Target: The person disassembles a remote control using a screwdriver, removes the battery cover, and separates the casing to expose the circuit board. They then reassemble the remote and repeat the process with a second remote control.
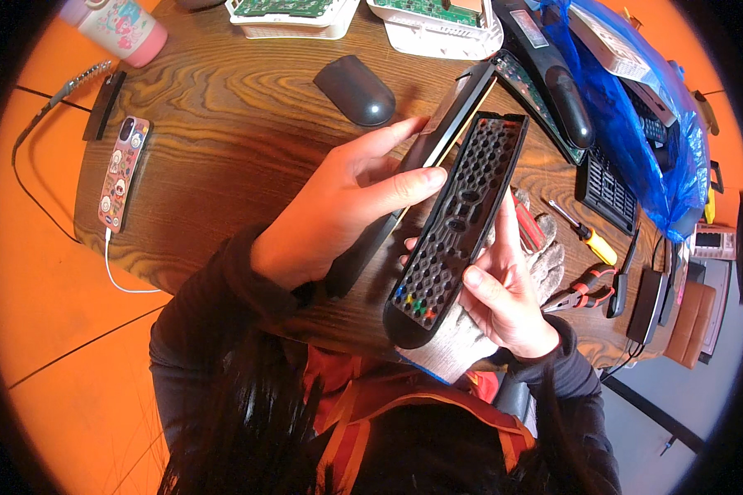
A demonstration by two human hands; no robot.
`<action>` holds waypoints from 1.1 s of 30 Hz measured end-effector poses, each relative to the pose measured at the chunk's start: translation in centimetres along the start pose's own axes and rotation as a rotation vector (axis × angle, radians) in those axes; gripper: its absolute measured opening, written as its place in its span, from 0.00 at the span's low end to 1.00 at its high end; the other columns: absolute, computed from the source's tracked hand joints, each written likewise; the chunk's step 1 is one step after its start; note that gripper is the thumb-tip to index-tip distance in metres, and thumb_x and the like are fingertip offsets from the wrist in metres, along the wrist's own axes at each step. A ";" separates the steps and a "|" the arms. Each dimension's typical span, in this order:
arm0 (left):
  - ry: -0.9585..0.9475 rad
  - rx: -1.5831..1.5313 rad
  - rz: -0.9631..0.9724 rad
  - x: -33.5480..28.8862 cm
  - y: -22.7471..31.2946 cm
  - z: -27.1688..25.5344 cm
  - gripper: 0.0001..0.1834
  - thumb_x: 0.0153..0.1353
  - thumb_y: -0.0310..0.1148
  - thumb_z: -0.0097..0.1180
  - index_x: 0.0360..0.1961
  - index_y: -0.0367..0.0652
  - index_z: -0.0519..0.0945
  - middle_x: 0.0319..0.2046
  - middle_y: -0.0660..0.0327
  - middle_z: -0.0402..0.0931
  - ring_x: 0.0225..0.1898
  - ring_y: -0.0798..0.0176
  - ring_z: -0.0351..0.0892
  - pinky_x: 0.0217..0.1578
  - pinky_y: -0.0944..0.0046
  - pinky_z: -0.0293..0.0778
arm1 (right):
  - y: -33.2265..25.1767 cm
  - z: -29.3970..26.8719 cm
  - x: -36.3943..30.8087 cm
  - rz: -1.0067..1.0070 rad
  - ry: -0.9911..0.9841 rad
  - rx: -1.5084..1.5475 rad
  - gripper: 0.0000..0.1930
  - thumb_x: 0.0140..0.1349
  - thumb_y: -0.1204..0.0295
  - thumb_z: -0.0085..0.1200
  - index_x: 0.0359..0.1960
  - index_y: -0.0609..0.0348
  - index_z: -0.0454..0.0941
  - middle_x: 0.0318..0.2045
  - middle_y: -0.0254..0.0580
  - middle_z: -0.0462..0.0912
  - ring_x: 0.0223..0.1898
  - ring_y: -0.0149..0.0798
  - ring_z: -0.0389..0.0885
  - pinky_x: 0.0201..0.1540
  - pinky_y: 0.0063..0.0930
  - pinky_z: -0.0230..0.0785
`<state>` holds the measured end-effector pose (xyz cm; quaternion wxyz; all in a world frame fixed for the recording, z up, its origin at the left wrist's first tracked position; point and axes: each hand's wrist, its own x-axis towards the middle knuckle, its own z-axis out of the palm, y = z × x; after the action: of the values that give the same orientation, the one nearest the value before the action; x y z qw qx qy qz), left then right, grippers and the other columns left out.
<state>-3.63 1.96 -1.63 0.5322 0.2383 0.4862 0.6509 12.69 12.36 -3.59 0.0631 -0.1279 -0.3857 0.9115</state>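
Observation:
A remote control is split in two between my hands. My right hand (512,301) grips the black shell half (413,330) by its side and lower part, with the rubber keypad (458,223) facing up inside it. My left hand (330,202) holds the other long dark half (452,107), turned on edge, with a pale strip along its rim. The thumb lies on top between the two halves, which are close together. Below my right hand are a grey work glove (454,342) and a red-handled tool (528,223), partly covered.
A black rounded cover (357,91) lies beyond my left hand. On the right are a yellow screwdriver (594,243), pliers (582,293), another remote (561,91) and a blue bag (636,157). White housings (297,31) with green boards stand behind. A phone (124,173) and cup (120,33) are left.

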 end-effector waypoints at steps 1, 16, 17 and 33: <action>-0.036 -0.017 0.035 0.0 0.1 0.0 0.29 0.60 0.31 0.45 0.62 0.37 0.54 0.25 0.71 0.65 0.22 0.81 0.60 0.22 0.80 0.58 | 0.1 0.0 0.0 -0.007 0.001 -0.009 0.47 0.58 0.83 0.46 0.64 0.38 0.22 0.56 0.53 0.64 0.54 0.47 0.69 0.49 0.36 0.69; 0.028 0.028 0.171 -0.4 -2.3 1.8 0.36 0.52 0.21 0.56 0.60 0.30 0.53 0.53 0.53 0.65 0.53 0.66 0.65 0.53 0.66 0.63 | 0.7 0.1 0.5 -0.102 -0.054 -0.112 0.51 0.54 0.89 0.48 0.65 0.40 0.21 0.55 0.53 0.64 0.53 0.40 0.69 0.53 0.34 0.64; 0.029 0.050 0.172 -0.4 -2.4 1.7 0.36 0.52 0.21 0.57 0.60 0.30 0.53 0.53 0.53 0.65 0.53 0.66 0.66 0.53 0.66 0.63 | 0.7 0.1 0.5 -0.107 -0.056 -0.111 0.51 0.54 0.89 0.49 0.65 0.41 0.21 0.56 0.53 0.64 0.53 0.40 0.69 0.53 0.34 0.64; 0.174 0.339 0.282 -0.7 -4.1 1.8 0.40 0.45 0.26 0.63 0.60 0.33 0.58 0.43 0.52 0.67 0.45 0.63 0.69 0.46 0.65 0.66 | 1.3 -0.3 0.3 -0.101 -0.029 -0.116 0.51 0.53 0.89 0.50 0.65 0.42 0.24 0.52 0.52 0.68 0.50 0.38 0.71 0.53 0.33 0.65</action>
<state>0.01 1.87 -4.38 0.3442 0.3328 0.5946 0.6459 12.50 11.72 -4.81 0.0958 -0.0986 -0.4447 0.8851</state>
